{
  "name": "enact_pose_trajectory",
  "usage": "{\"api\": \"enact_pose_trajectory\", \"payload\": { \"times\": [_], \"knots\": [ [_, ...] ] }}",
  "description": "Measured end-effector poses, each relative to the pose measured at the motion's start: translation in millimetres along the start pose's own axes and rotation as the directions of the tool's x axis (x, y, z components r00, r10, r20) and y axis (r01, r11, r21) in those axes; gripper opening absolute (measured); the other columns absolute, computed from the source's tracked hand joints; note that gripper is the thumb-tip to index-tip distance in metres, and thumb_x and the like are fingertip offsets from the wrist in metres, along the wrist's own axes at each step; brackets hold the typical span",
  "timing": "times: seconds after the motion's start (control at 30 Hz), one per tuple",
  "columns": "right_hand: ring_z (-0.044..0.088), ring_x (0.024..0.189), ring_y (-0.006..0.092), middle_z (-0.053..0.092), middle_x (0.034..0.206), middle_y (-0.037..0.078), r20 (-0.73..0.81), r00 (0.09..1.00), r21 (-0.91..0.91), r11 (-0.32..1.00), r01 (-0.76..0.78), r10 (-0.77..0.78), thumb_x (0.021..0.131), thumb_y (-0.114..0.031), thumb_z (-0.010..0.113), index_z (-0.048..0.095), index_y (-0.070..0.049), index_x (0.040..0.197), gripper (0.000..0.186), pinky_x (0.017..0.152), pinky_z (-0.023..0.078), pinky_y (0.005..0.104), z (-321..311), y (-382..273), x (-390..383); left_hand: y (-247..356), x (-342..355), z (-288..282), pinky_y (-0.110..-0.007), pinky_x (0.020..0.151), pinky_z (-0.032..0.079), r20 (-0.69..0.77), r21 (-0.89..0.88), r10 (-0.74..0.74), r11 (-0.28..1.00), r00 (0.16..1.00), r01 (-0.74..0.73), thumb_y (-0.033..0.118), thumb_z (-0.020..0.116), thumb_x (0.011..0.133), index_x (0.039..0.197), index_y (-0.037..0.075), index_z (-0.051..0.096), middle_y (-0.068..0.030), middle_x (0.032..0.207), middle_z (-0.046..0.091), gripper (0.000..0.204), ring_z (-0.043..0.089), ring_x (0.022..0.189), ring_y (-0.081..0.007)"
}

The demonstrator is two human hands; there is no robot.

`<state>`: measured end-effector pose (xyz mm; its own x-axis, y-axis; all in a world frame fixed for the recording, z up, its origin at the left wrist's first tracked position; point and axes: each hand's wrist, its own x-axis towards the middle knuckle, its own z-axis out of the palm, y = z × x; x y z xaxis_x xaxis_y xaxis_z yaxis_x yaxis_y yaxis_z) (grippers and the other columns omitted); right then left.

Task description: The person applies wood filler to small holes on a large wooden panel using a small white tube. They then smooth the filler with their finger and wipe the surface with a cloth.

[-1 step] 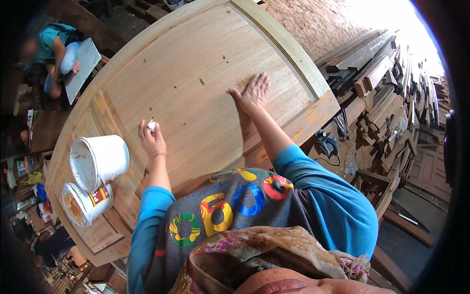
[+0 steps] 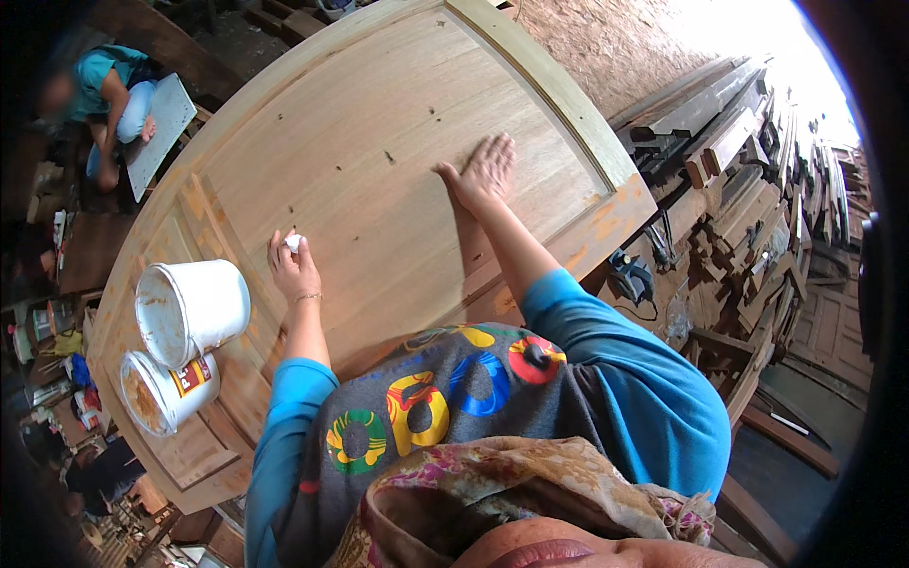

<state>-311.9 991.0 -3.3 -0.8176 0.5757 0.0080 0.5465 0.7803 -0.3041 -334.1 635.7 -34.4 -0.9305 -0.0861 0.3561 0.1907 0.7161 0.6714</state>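
Observation:
A large pale wooden door (image 2: pixel 369 76) lies under me, its broad panel dotted with small dark marks and its frame streaked with orange filler. My right hand (image 2: pixel 483 180) is spread open, palm down on the panel near its right side. My left hand (image 2: pixel 295 265) grips a small white object (image 2: pixel 294 243), too small to identify, at the panel's left side. Just left of it stand two white plastic buckets (image 2: pixel 213 298) (image 2: pixel 194 398), smeared with orange-brown residue.
A co-worker (image 2: pixel 109 85) in teal sits at the upper left beside a pale board (image 2: pixel 166 128). Stacked timber (image 2: pixel 729 142) crowds the right, with a blue power tool (image 2: pixel 630 279) by the door's edge. Cluttered materials (image 2: pixel 66 379) fill the lower left.
My right hand has slid slightly to the left and up across the panel. My left hand is nearly still.

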Motion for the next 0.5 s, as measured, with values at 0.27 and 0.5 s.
{"api": "enact_pose_trajectory", "payload": {
  "times": [0.27,0.5],
  "knots": [
    [0.000,0.146,0.0391,0.005,0.155,0.028,-0.015,0.989,0.030,0.989,0.146,-0.146,0.087,-0.063,0.048,0.014,0.010,0.146,0.101,0.118,0.000,0.0471,17,23,16,-7,0,-3,-0.038,0.087,0.051,0.008,0.094,0.001,0.996,1.000,-0.002,0.030,0.063,0.090,0.105,0.010,0.067,-0.0112,0.129,0.056,0.026,0.051,0.119,-0.0286],
    [-0.002,0.145,0.0429,0.004,0.154,0.031,0.038,0.998,-0.012,0.999,0.052,-0.051,0.082,-0.069,0.050,0.012,0.012,0.146,0.110,0.118,0.001,0.0475,-1,14,-22,6,-5,-1,-0.041,0.094,0.046,0.009,0.002,-0.031,1.000,0.999,0.031,0.029,0.064,0.089,0.106,0.010,0.066,-0.0105,0.128,0.056,0.025,0.051,0.119,-0.0303]
  ]
}}
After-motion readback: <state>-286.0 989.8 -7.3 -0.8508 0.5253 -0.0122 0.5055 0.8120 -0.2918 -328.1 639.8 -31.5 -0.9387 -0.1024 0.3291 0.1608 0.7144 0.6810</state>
